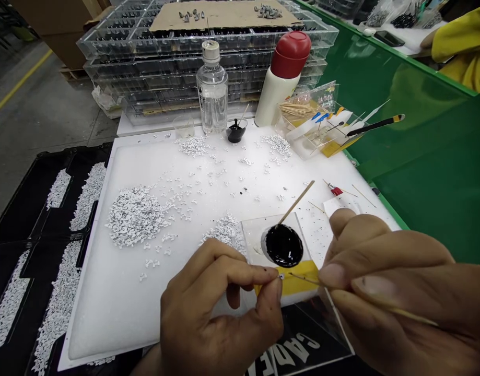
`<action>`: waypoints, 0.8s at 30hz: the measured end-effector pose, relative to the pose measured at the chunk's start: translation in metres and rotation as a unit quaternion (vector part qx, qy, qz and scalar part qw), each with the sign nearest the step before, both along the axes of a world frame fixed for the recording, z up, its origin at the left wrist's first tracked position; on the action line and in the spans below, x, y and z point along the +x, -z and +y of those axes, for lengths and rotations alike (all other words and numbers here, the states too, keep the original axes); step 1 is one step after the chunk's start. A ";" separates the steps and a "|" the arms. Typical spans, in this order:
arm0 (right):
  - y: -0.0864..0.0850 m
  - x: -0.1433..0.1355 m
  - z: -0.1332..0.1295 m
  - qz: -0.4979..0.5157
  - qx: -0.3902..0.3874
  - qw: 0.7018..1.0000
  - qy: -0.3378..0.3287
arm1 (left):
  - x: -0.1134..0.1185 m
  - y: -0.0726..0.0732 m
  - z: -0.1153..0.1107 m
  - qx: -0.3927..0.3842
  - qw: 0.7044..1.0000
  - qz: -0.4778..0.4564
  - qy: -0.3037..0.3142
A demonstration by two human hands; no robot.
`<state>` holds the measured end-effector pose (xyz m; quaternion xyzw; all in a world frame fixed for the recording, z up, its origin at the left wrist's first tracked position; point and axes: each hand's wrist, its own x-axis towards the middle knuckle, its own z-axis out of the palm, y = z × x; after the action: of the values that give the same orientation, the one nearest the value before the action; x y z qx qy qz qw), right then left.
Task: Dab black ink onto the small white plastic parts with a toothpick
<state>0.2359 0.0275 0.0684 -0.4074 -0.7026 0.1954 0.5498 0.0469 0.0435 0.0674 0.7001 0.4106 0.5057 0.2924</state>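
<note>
My left hand point(224, 303) pinches a tiny white piece point(281, 276) between thumb and forefinger. From the right, my right hand point(396, 287) grips a thin wooden stick point(396, 309), whose dark tip points at the piece with a small gap between them. Just behind the fingertips, a round pool of black paint point(284, 245) sits on a clear plate point(255, 227), with another wooden stick point(298, 201) standing in it. Yellow tape point(298, 284) lies across the plate's near part. A pile of small white pieces point(224, 231) is partly hidden behind my left hand.
A larger pile of white pieces point(136, 215) lies at left on the white board point(102, 292). Behind stand a clear bottle point(212, 96), a black cup point(235, 133), a red-capped flask point(281, 78) and stacked trays point(157, 68). A yellow sleeve point(463, 44) shows beyond the green partition point(423, 136).
</note>
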 end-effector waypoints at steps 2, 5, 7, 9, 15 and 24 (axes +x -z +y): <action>0.001 -0.001 -0.002 0.004 -0.014 1.000 0.002 | -0.001 0.001 -0.001 0.001 1.000 -0.003 -0.002; -0.001 -0.003 -0.003 -0.016 -0.027 0.999 0.014 | -0.003 0.002 -0.002 -0.009 1.000 -0.002 -0.001; -0.001 -0.003 -0.003 -0.031 -0.028 0.999 0.016 | -0.003 0.001 -0.002 -0.010 1.000 -0.005 0.004; -0.002 -0.003 -0.002 -0.030 -0.025 0.999 0.022 | -0.003 0.000 -0.002 -0.016 1.000 -0.005 0.007; -0.002 -0.006 -0.002 -0.029 -0.027 0.999 0.021 | -0.003 -0.001 -0.001 -0.011 1.000 -0.013 0.007; 0.000 -0.004 -0.003 -0.022 -0.034 0.999 0.027 | -0.002 0.002 -0.001 -0.007 1.000 -0.009 0.002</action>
<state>0.2322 0.0241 0.0683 -0.4490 -0.6958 0.1952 0.5255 0.0450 0.0426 0.0652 0.6945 0.4102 0.5083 0.3018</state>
